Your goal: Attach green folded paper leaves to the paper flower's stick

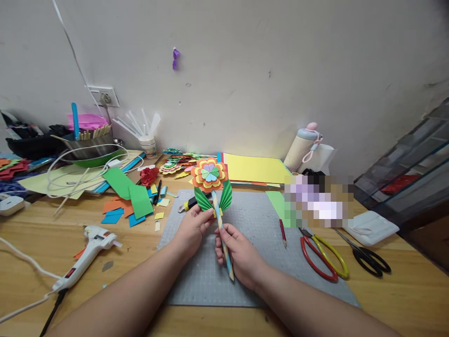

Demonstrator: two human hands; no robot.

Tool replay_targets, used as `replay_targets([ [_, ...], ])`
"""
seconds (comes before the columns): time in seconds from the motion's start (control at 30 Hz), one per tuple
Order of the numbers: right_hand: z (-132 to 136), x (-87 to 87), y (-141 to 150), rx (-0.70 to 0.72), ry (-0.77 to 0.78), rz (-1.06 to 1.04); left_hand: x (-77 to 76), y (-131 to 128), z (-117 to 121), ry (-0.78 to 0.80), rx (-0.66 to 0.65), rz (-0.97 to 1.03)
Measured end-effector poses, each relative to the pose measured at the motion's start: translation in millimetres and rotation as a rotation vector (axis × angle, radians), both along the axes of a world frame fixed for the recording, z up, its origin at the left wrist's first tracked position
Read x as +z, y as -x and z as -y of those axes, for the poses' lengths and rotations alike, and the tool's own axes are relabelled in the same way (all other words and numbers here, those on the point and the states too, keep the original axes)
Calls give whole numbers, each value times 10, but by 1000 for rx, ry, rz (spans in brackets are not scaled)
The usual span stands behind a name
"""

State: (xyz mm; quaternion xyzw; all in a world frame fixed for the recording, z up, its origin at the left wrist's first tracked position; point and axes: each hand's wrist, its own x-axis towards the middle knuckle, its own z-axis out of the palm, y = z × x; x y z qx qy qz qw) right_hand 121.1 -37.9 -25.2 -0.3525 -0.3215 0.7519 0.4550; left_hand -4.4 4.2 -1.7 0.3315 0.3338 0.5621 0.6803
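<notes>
A paper flower (209, 174) with layered orange, yellow and multicoloured petals tops a striped blue and cream paper stem (228, 262). Two pleated green paper leaves (225, 195) spread from the stem below the bloom. My left hand (196, 229) pinches the stem at the base of the leaves, by a small yellow piece. Lower down, my right hand (238, 250) is wrapped round the same stem, which leans with its foot to the right. Both hands hold it above a grey cutting mat (196, 285). Behind the left hand lies a yellow and black utility knife (191, 203).
At left lie a white glue gun (86, 255) with its cable and green paper pieces (140, 201). At right are red-and-yellow-handled scissors (324, 257), black scissors (372, 260) and a pencil (282, 233). Yellow paper sheets (256, 168) and a bottle (301, 145) stand near the wall.
</notes>
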Motion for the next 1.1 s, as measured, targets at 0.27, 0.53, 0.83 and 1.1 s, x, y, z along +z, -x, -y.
replay_targets([
  [0.27, -4, -6, -22, -23, 11, -48, -48, 94, -67, 209, -87, 124],
  [0.53, 17, -25, -34, 15, -48, -30, -74, 33, -68, 291, -81, 133],
  [0.83, -7, -38, -31, -19, -50, -3, -41, 68, -34, 327, -252, 163],
  [1.1, 9, -40, -29, -48, -41, 21, -37, 19, 8, 184, -238, 49],
])
